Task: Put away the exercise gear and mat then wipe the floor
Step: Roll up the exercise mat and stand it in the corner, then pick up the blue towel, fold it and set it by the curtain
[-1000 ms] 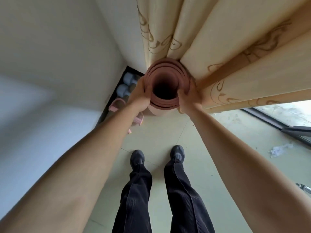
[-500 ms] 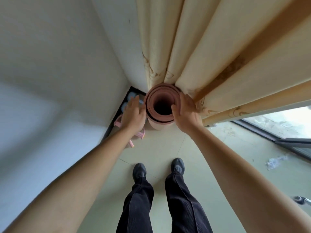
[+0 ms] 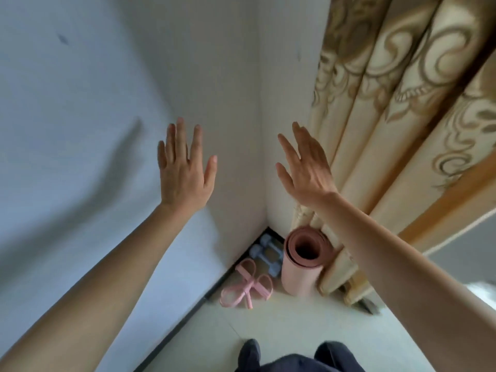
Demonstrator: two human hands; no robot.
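The rolled pink mat (image 3: 302,275) stands upright on the floor in the room's corner, leaning against the curtain. Two grey-blue dumbbells (image 3: 268,255) lie behind it against the wall. A pink resistance band (image 3: 247,287) lies on the floor to the mat's left. My left hand (image 3: 183,170) is raised in the air with fingers spread, holding nothing. My right hand (image 3: 306,167) is also raised with straight fingers, well above the mat and apart from it.
White walls (image 3: 107,130) meet at the corner with a dark baseboard (image 3: 188,315). A cream curtain with brown swirls (image 3: 402,130) hangs on the right, its hem touching the floor beside the mat. Pale floor tiles (image 3: 295,326) stretch toward my dark shoes (image 3: 249,350).
Both hands let go of the mat's top and rose up and apart. The mat stays standing in the corner, and I have straightened up away from it.
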